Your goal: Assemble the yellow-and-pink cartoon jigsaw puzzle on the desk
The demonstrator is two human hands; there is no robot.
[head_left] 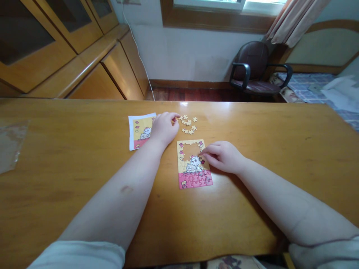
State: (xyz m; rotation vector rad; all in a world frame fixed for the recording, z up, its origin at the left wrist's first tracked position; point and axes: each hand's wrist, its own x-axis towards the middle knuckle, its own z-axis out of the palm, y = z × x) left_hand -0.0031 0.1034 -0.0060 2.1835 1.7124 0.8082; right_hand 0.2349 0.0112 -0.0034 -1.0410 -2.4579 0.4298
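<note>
A partly assembled jigsaw puzzle (195, 180), yellow above and pink below with a white cartoon animal, lies flat on the table with a gap in its upper middle. My right hand (224, 157) rests at its right edge, thumb and finger pinched over a small puzzle piece beside the gap. Farther forward, my left hand (165, 127) is closed at the left end of several loose puzzle pieces (188, 122); what its fingertips hold is too small to make out. Partly under that hand and wrist is a printed reference picture (140, 130) of the same design.
The wooden table (269, 142) spans the view. A clear plastic bag (12, 144) lies at its left edge. Beyond the far edge stand wooden cabinets (89, 71), a brown office chair (252, 67) and a bed (316, 86) with a checked cover.
</note>
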